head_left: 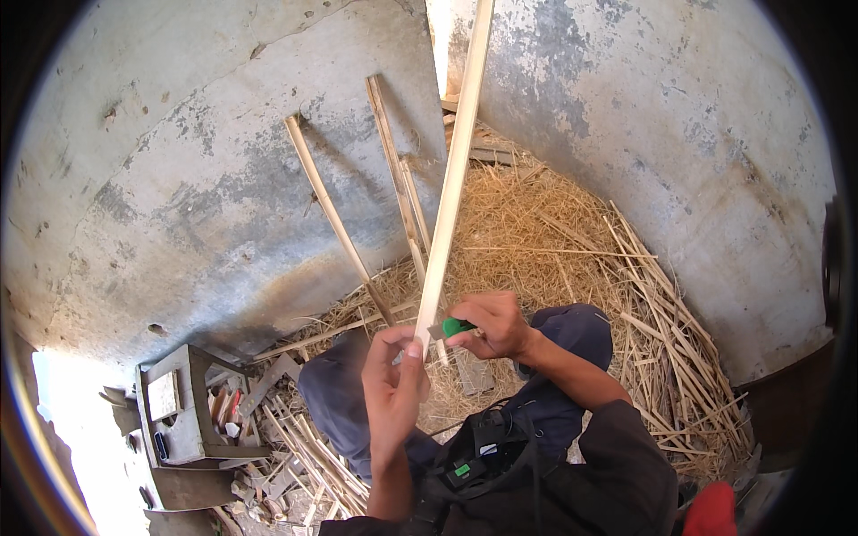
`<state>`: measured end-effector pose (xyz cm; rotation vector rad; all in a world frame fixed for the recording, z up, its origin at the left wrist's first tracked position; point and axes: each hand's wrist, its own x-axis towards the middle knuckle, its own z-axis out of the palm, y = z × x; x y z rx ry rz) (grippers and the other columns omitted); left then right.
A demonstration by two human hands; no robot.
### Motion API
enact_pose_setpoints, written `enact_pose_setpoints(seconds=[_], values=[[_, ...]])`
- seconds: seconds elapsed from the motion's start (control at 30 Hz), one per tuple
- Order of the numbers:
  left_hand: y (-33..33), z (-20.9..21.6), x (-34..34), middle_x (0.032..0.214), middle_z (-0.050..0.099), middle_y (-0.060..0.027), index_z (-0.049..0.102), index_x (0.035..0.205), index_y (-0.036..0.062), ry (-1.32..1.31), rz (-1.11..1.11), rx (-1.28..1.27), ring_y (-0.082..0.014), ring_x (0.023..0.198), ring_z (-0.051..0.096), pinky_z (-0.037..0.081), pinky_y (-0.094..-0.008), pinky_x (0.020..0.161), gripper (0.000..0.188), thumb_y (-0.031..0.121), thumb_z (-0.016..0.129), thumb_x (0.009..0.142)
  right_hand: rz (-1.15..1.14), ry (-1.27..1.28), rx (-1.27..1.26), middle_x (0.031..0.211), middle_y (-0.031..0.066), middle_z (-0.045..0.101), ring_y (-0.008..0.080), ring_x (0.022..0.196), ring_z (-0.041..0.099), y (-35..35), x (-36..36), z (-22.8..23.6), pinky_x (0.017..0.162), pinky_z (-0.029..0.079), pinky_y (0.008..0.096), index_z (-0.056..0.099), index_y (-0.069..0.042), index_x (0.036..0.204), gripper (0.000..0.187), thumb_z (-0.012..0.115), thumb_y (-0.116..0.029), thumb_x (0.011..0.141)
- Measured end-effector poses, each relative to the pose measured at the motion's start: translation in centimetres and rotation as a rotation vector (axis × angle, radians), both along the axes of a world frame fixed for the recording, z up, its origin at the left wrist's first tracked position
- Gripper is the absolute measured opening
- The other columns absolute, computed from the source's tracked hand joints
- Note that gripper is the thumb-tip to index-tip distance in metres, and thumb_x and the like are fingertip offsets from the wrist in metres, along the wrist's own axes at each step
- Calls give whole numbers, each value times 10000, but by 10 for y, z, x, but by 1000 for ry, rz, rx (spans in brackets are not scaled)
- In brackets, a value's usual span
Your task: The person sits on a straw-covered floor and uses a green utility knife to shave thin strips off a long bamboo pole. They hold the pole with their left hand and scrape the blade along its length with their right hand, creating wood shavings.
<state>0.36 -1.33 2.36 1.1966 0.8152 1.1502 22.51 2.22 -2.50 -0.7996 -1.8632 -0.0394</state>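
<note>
Our long pale wooden strip (453, 183) slants up, its top cut off; left hand (393, 380) pinches its lower part; right hand (496, 326) grips a green-handled knife (457, 327), handle part-hidden, blade at the strip.

Floor (445, 406) carried a wide bed of straw-coloured shavings (527, 210); long thin strips (672, 357) heaped along its right edge; second strip pile (313, 451) lower left, assorted scraps (268, 491) beside it.

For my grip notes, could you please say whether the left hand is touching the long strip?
Touching: the head view shows the left hand gripping the long strip near its lower end, thumb against it.
</note>
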Motion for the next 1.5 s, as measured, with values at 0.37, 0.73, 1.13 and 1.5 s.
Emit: enact_pose_setpoints(seconds=[0.37,0.73,1.13,1.5], values=[[-7,0,-1,936,683,-35,617,1282,29,52,18,5,3,672,505,353,-182,567,175,139,601,1146,-107,-5,61,697,40,595,233,540,605,-2,5,11,494,462,372,721,-61,985,412,818,-461,972],[-12,-2,-2,909,662,-26,617,1243,14,99,48,-1,-30,784,568,395,-199,623,156,125,621,1134,-177,-31,52,721,17,638,216,575,647,-7,11,18,520,497,361,763,-91,998,363,835,-444,948],[-18,-13,-8,900,657,-21,622,1217,-2,123,62,8,-52,812,589,429,-217,671,143,98,640,1117,-208,-39,81,705,44,656,220,538,631,-4,16,20,491,471,356,741,-60,987,419,791,-475,994],[-25,-21,-14,873,661,-17,636,1211,-14,131,57,-29,-53,774,584,442,-230,661,155,94,661,1103,-267,-16,52,732,40,688,223,579,674,-1,27,15,522,513,354,783,-80,991,346,812,-424,982]])
